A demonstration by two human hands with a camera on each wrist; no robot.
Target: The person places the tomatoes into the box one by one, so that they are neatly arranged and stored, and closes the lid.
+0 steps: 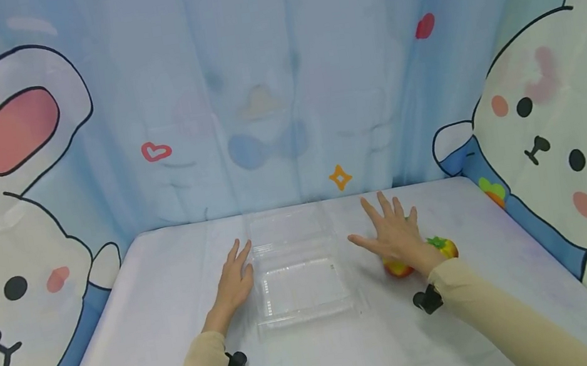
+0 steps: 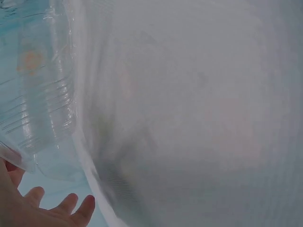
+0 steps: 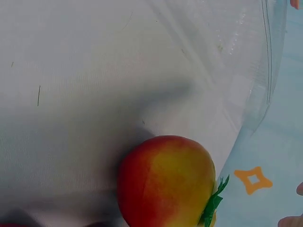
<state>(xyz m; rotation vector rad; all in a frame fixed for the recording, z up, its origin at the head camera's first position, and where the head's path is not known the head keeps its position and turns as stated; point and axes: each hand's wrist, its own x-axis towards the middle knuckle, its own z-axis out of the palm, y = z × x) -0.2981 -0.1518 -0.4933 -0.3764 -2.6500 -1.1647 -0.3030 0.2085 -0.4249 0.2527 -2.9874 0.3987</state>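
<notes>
A clear plastic box (image 1: 304, 284) with its lid (image 1: 291, 224) raised at the far side stands in the middle of the white table. At its left edge is my left hand (image 1: 233, 285), fingers extended; in the left wrist view a digit (image 2: 14, 172) shows right at the plastic corner (image 2: 19, 158). My right hand (image 1: 392, 234) is spread wide with nothing in its grasp, to the right of the box. Partly hidden below it are red-and-yellow fruits with green leafy tops, one (image 1: 397, 267) by the wrist and another (image 1: 447, 246) farther right. One fruit (image 3: 165, 179) looms large in the right wrist view.
A white cloth covers the table (image 1: 171, 277). Behind it hangs a light blue curtain (image 1: 256, 87) printed with rabbits, a heart and a star. A small black camera sits on each wrist.
</notes>
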